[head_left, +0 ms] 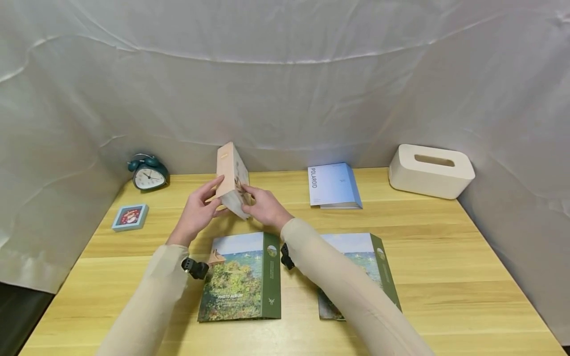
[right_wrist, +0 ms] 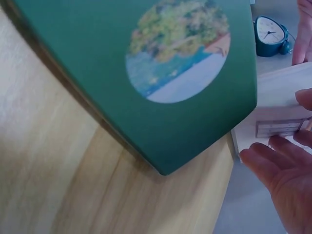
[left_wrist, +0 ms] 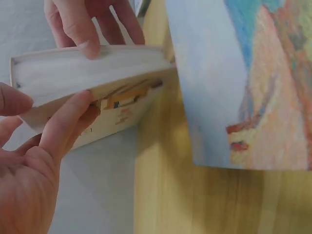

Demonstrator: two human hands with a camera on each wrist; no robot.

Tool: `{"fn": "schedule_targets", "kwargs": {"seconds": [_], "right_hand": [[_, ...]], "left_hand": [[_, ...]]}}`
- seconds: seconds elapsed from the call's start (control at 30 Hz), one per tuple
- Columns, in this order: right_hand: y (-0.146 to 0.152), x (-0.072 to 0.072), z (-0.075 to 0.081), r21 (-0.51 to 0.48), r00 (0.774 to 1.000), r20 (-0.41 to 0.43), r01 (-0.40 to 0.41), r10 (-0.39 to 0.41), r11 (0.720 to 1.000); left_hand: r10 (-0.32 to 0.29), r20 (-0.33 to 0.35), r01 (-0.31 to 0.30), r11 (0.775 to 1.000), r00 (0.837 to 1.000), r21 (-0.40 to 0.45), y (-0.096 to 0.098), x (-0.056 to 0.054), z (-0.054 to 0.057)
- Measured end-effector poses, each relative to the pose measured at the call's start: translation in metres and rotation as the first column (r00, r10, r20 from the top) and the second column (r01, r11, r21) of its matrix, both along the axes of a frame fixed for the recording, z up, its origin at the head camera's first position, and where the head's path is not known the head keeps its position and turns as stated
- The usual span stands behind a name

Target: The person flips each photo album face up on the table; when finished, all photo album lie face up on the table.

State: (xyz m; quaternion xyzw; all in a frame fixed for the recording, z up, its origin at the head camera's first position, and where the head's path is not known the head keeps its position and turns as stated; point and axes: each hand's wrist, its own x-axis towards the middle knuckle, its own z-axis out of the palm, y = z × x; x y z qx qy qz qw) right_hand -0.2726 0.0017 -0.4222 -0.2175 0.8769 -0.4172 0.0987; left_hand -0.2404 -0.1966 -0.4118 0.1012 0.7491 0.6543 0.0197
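A thick pink-beige album (head_left: 227, 170) stands upright and tilted near the table's back edge, held between both hands. My left hand (head_left: 198, 210) grips its lower left side near the spine. On the other side, my right hand (head_left: 265, 203) holds the lower part of the patterned cover. The white page block (left_wrist: 83, 70) shows from below in the left wrist view, with fingers of both hands around it. In the right wrist view, my right hand (right_wrist: 285, 180) lies against a cover with a small label. Nearest the hands on the table is a photo album (head_left: 236, 282) with a painted garden cover.
A similar green-spined album (head_left: 385, 267) lies partly under the right forearm. Farther back are a blue Polaroid album (head_left: 334, 183) and a white tissue box (head_left: 427, 173). At left stand a teal alarm clock (head_left: 149, 175) and a small blue picture frame (head_left: 130, 217). Grey fabric (head_left: 285, 99) hangs behind.
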Motion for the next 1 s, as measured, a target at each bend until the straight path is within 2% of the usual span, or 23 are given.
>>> {"fn": "schedule_targets", "kwargs": {"seconds": [0.2,0.33,0.63,0.83,1.0], "right_hand": [[-0.001,-0.001,-0.001,0.009,1.0,-0.015,0.012,-0.011,1.0],[-0.001,-0.002,-0.002,0.01,1.0,-0.024,0.008,-0.008,1.0],[-0.002,-0.001,-0.003,-0.007,1.0,-0.024,0.003,-0.004,1.0],[-0.003,0.0,-0.002,0.027,0.999,-0.036,-0.002,0.003,1.0],[-0.006,-0.001,-0.002,0.109,0.998,-0.066,-0.005,0.013,0.994]], "left_hand": [[0.003,0.023,-0.003,1.0,1.0,-0.014,-0.001,0.002,-0.002],[0.015,0.041,-0.014,0.999,0.999,-0.041,-0.001,0.002,0.002],[0.051,0.04,-0.043,0.983,0.998,-0.178,0.004,0.002,0.013],[0.079,0.034,-0.071,0.982,0.996,-0.173,0.002,0.001,0.011],[0.081,0.067,-0.072,0.988,0.994,-0.137,-0.005,0.002,0.005]]}}
